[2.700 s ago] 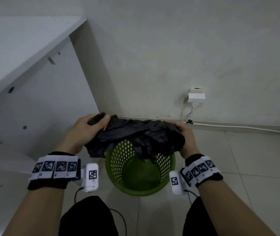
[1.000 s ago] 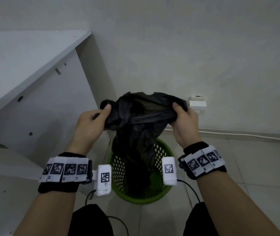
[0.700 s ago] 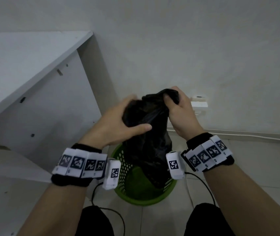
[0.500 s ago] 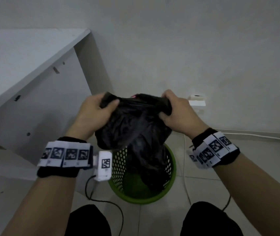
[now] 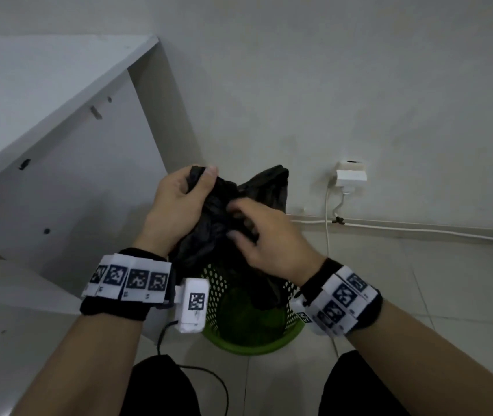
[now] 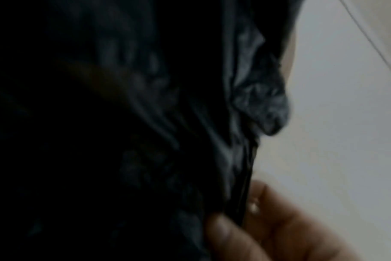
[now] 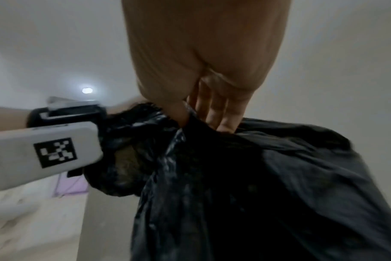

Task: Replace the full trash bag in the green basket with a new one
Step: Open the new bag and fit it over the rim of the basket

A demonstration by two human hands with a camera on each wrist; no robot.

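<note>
A crumpled black trash bag (image 5: 215, 235) hangs above the green perforated basket (image 5: 248, 340) on the floor, its bottom still inside the rim. My left hand (image 5: 179, 202) grips the bag's top left flap, thumb on the plastic. My right hand (image 5: 257, 235) crosses over the gathered neck, fingers curled into the bag (image 7: 246, 176). One loose flap stands up behind my right hand. In the left wrist view the black plastic (image 6: 167, 123) fills most of the picture, with fingertips (image 6: 225, 229) on its edge.
A white cabinet (image 5: 59, 145) stands to the left of the basket. A wall socket with a white plug (image 5: 351, 175) and a cable (image 5: 419, 229) along the skirting are to the right. Grey tiled floor lies around the basket. My dark-trousered knees sit at the bottom edge.
The bag has been lifted out of the basket and its mouth gathered. My right hand has moved left across the bunched neck, close to my left hand.
</note>
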